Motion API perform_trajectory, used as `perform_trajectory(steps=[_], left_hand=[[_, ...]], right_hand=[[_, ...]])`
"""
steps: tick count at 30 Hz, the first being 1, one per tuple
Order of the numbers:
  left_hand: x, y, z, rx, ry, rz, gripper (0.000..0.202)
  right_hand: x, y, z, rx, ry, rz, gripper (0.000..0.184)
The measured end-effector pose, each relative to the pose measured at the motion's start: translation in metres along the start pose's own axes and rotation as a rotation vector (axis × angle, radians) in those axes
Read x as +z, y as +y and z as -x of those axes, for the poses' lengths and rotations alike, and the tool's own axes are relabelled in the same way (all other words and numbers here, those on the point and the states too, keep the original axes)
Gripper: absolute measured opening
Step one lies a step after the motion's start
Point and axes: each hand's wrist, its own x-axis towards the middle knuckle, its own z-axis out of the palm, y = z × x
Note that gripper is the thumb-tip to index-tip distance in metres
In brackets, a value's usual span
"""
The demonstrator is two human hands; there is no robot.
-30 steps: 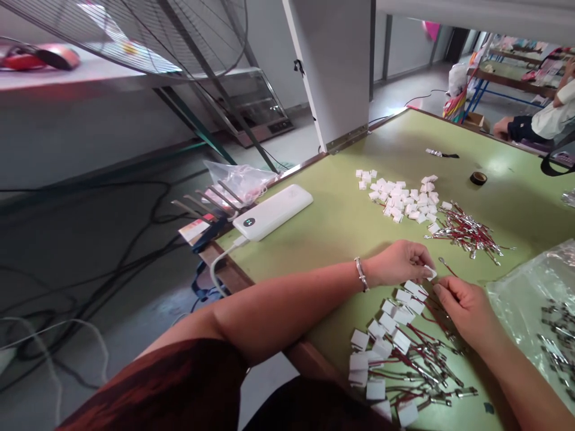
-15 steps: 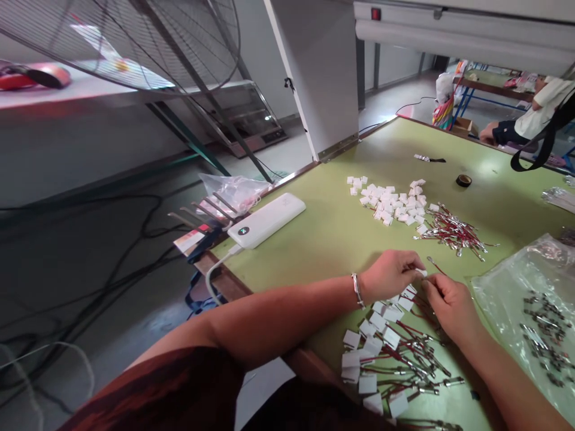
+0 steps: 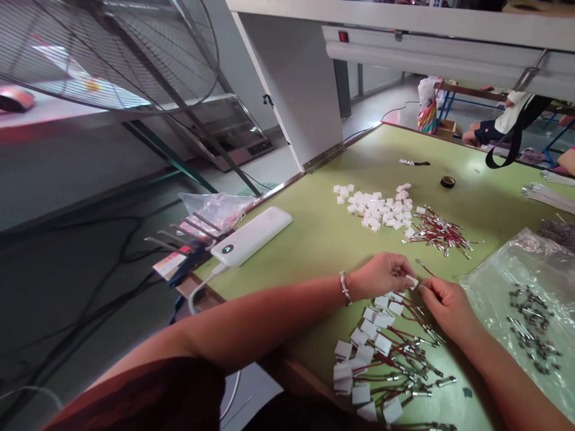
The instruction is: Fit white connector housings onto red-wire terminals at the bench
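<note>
My left hand (image 3: 390,274) pinches a small white plastic connector housing (image 3: 412,283) between thumb and fingertips. Close to its right, my right hand (image 3: 444,302) has thumb and forefinger pinched together on a short red wire (image 3: 424,267), whose metal terminal end sticks up past the fingers. The wire's other end is hidden at the fingertips. Beneath and in front of both hands lie several white housings with red wires and metal fuse-like ends (image 3: 383,344). Beyond the hands are a heap of loose white housings (image 3: 380,208) and a pile of red wires with terminals (image 3: 440,232).
A white power bank (image 3: 252,236) with a cable lies at the table's left edge. At right, a clear plastic bag (image 3: 498,263) holds small metal parts. Black tape (image 3: 448,181) sits farther back. A fan (image 3: 112,54) stands left; another person (image 3: 498,124) sits in the background.
My fingertips have drawn slightly apart, and the white housing in my left hand shows more fully. The camera view has shifted, moving the table's contents a little leftward.
</note>
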Motion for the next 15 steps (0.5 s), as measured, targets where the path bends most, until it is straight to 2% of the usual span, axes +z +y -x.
perform_trajectory(steps=[2, 4, 5, 6, 7, 9, 10, 12, 15], left_hand=[[-0.011, 0.008, 0.0, 0.054, -0.068, -0.25, 0.013], [-0.024, 0.018, -0.004, 0.1, -0.152, -0.407, 0.014], [-0.031, 0.023, -0.009, 0.102, -0.144, -0.465, 0.017], [-0.036, 0.028, -0.015, 0.093, -0.081, -0.531, 0.02], [-0.04, 0.031, -0.023, 0.081, 0.031, -0.612, 0.023], [-0.041, 0.035, -0.042, 0.068, 0.245, -0.8, 0.027], [-0.039, 0.036, -0.052, 0.077, 0.294, -0.884, 0.03], [-0.032, 0.033, -0.069, 0.081, 0.311, -1.008, 0.032], [-0.022, 0.025, -0.082, 0.114, 0.3, -1.109, 0.023]], right_hand=[[-0.003, -0.004, 0.003, -0.044, -0.059, 0.095, 0.03], [-0.006, -0.008, 0.005, -0.117, -0.132, 0.164, 0.03], [-0.008, -0.01, 0.006, -0.144, -0.148, 0.177, 0.03], [-0.01, -0.01, 0.005, -0.159, -0.132, 0.181, 0.03], [-0.011, -0.009, 0.003, -0.16, -0.085, 0.189, 0.031], [-0.014, -0.003, -0.001, -0.119, 0.058, 0.276, 0.031], [-0.015, 0.001, -0.004, -0.082, 0.123, 0.362, 0.03], [-0.015, 0.007, -0.009, 0.004, 0.181, 0.565, 0.025], [-0.012, 0.01, -0.012, 0.082, 0.103, 0.726, 0.021]])
